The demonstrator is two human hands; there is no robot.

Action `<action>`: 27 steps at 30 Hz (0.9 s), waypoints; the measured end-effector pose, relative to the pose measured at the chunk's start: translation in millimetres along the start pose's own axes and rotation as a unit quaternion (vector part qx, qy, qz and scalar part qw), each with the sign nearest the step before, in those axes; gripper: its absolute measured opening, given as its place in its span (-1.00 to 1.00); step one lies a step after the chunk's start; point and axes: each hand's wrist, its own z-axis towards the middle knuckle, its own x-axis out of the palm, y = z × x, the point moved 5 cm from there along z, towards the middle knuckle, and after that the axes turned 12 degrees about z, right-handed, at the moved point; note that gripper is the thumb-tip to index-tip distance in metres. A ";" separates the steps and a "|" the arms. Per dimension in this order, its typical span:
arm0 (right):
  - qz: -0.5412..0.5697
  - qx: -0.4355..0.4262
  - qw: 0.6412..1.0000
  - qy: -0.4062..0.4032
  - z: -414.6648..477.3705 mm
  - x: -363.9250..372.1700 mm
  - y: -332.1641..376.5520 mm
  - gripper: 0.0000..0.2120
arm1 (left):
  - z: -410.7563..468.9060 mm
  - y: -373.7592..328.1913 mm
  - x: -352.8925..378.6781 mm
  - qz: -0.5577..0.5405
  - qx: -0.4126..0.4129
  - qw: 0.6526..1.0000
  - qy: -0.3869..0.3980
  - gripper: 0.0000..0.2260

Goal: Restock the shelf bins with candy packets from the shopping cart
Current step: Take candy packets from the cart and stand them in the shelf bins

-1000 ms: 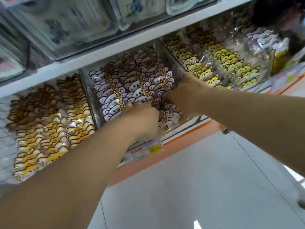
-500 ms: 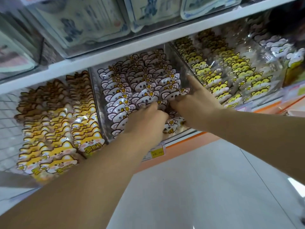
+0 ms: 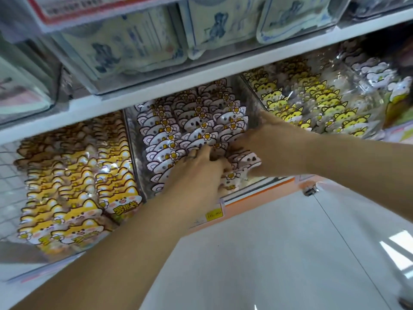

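Pink-white packets (image 3: 194, 125): rows fill middle bin (image 3: 132, 153), running 12 to 6 o'clock.
Loose packets (image 3: 244, 158): toppled at front, 3 o'clock from left grip (image 3: 199, 168); right grip (image 3: 266, 148) nearer, touching.
Grip state: both buried among packets, cannot tell.

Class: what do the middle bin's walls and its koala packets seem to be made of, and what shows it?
Bin wall: likely clear rigid plastic, glossy; see-through, with pale reflections. Koala packets: probably printed plastic film, shiny; highlights glint on them.

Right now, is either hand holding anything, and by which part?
Cannot be told. Both the left hand and right hand lie on the tops of the koala packets, too blurred to show a grip.
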 end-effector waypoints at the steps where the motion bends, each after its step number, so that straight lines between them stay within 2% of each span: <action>1: 0.065 -0.008 0.995 -0.078 -5.0 -7.6 -2.2 -0.47 | -6.5 3.4 -1.2 -0.020 -0.006 0.999 -0.025 -0.56; 3: 0.114 -0.038 0.966 -0.229 -7.9 -17.0 -0.8 -0.45 | -17.5 5.9 -3.9 -0.014 -0.034 0.994 -0.098 -0.51; 4: 0.110 -0.035 0.963 -0.245 -3.9 -15.2 1.0 -0.42 | -18.5 5.0 -3.6 0.006 -0.048 0.992 -0.117 -0.47; 6: 0.098 0.005 0.981 -0.166 12.4 1.1 5.2 -0.36 | -11.7 5.1 4.6 0.041 -0.063 0.994 -0.082 -0.39; 8: 0.060 0.034 0.992 -0.103 20.9 16.5 5.6 -0.21 | -1.2 5.9 11.6 0.082 -0.056 0.995 -0.029 -0.34; 10: 0.037 0.023 0.993 -0.105 17.9 20.2 5.6 -0.07 | 0.6 3.9 12.6 0.110 -0.034 0.993 -0.024 -0.32; 12: 0.033 0.013 0.994 -0.106 9.7 23.3 7.6 -0.04 | -1.6 2.9 13.9 0.112 -0.016 0.993 -0.032 -0.30; 15: 0.027 0.010 0.995 -0.093 5.3 19.1 7.6 -0.14 | -2.7 4.7 12.6 0.110 0.018 0.994 -0.010 -0.25; 16: 0.037 0.008 0.992 -0.120 8.7 7.3 5.6 -0.27 | -1.9 7.5 9.8 0.085 0.029 0.996 0.014 -0.25; 18: 0.098 0.048 0.974 -0.196 21.4 -23.6 -7.8 -0.56 | -0.5 17.0 -4.4 -0.057 0.012 0.998 0.040 -0.23; 20: 0.110 0.073 0.965 -0.225 42.0 -38.1 -23.5 -0.71 | 6.1 33.0 -23.0 -0.217 -0.047 0.974 -0.046 -0.34; 21: 0.093 0.081 0.972 -0.200 54.5 -37.2 -27.8 -0.65 | 13.1 41.7 -28.4 -0.238 -0.075 0.962 -0.108 -0.43; 22: 0.076 0.086 0.981 -0.154 65.9 -32.2 -31.4 -0.55 | 23.0 48.7 -31.5 -0.201 -0.098 0.963 -0.148 -0.50; 23: 0.060 0.085 0.987 -0.119 75.3 -27.3 -34.5 -0.50 | 36.0 54.3 -28.8 -0.145 -0.116 0.971 -0.149 -0.52; 25: 0.035 0.081 0.991 -0.099 87.2 -22.8 -38.4 -0.49 | 58.3 61.2 -18.0 -0.069 -0.135 0.985 -0.082 -0.51; 27: 0.035 0.081 0.990 -0.108 90.2 -26.3 -40.6 -0.54 | 68.5 61.2 -13.2 -0.049 -0.140 0.988 -0.037 -0.51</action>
